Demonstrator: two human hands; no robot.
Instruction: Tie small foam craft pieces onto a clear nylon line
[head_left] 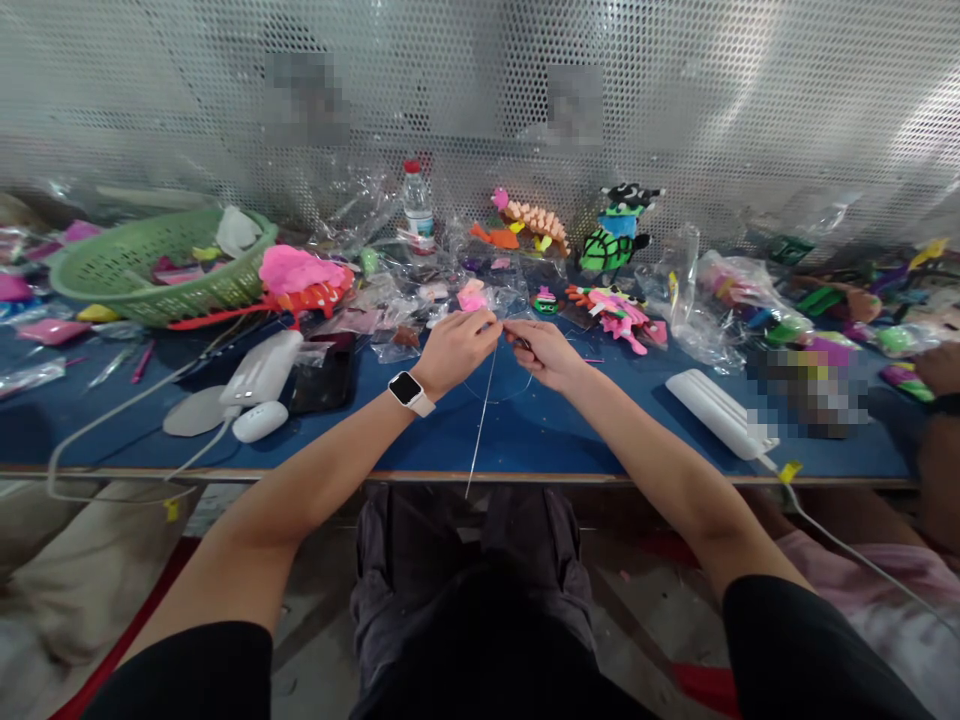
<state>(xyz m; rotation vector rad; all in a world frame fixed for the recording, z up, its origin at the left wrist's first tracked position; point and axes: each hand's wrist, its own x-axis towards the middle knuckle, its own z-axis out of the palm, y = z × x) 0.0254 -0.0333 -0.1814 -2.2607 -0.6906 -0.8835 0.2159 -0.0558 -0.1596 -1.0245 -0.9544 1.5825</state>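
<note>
My left hand [455,349], with a white watch on its wrist, is pinched closed on a thin pale thread [480,430] that hangs down past the table's front edge. My right hand [546,352] is closed in a pinch beside it, fingertips almost touching the left ones. It holds something small and dark that I cannot make out. A faint loop of thread curves on the blue table [525,440] under both hands. Small pink pieces [472,297] lie just beyond my fingers.
A green basket [154,268] stands at the back left beside a pink and orange toy [304,280]. Colourful toy figures [611,240], a water bottle [418,208] and clear plastic bags fill the back. White devices [259,375] with cables lie left and right. Another person's arm [937,420] is at the right edge.
</note>
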